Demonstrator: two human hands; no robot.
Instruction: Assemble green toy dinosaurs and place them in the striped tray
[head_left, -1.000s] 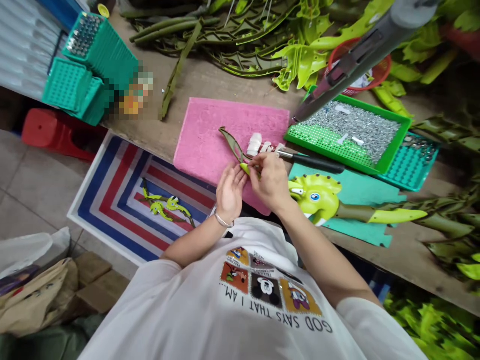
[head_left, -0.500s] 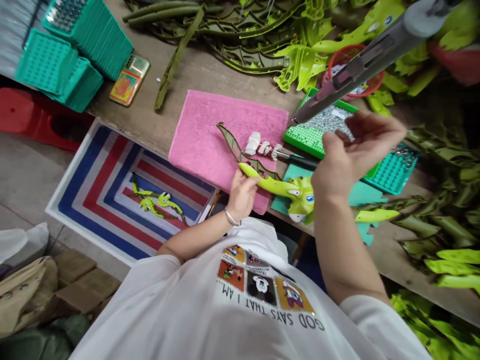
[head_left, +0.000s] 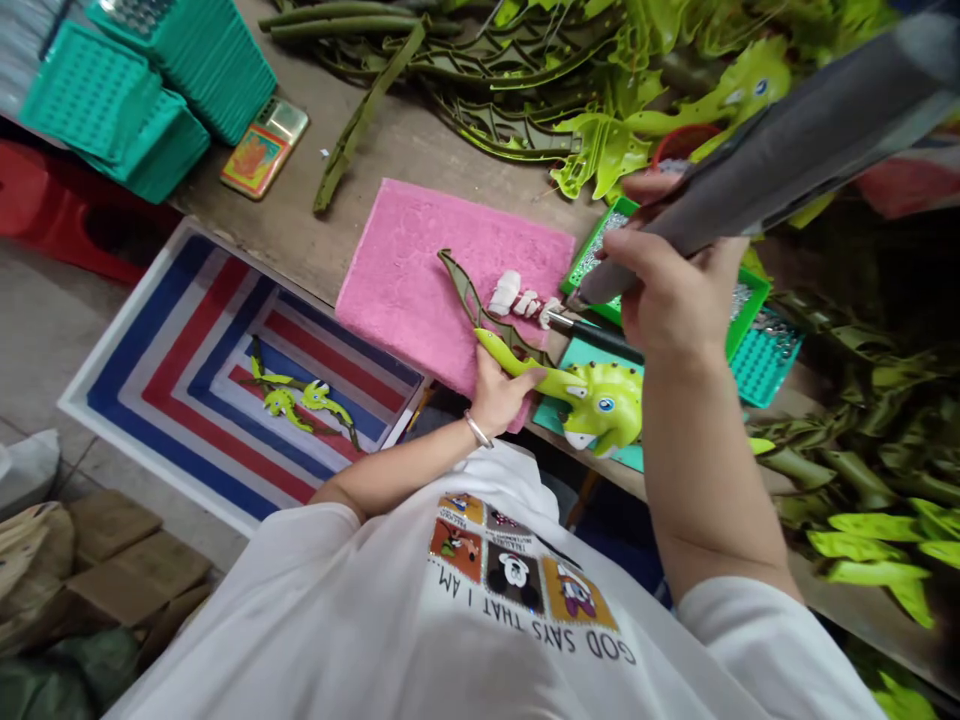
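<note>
My left hand (head_left: pixel 501 392) is closed around the neck of a lime-green plastic toy dragon piece (head_left: pixel 611 400) with a blue-eyed head. Its head rests over a teal mat (head_left: pixel 576 352) at the table's front edge. Wrapped around a grey electric screwdriver (head_left: pixel 795 140), my right hand (head_left: pixel 679 300) is above a green tray of screws (head_left: pixel 750 310). The screwdriver slants down, its tip close to a black-handled tool (head_left: pixel 600 334) with white wrapping. An olive curved plastic part (head_left: pixel 469 290) lies on the pink towel (head_left: pixel 442 230), behind the held piece.
Piles of olive and lime plastic parts (head_left: pixel 525 130) fill the back and right side. Teal baskets (head_left: pixel 202 60) and a card-like case (head_left: pixel 264 150) stand at the left. Below the table edge, a striped tray (head_left: pixel 202 340) holds several green pieces. A teal basket (head_left: pixel 765 365) sits right.
My right hand, empty and raised beside the screwdriver before, has closed around it. The screwdriver's tip has come down slightly. My left hand still holds the dragon piece.
</note>
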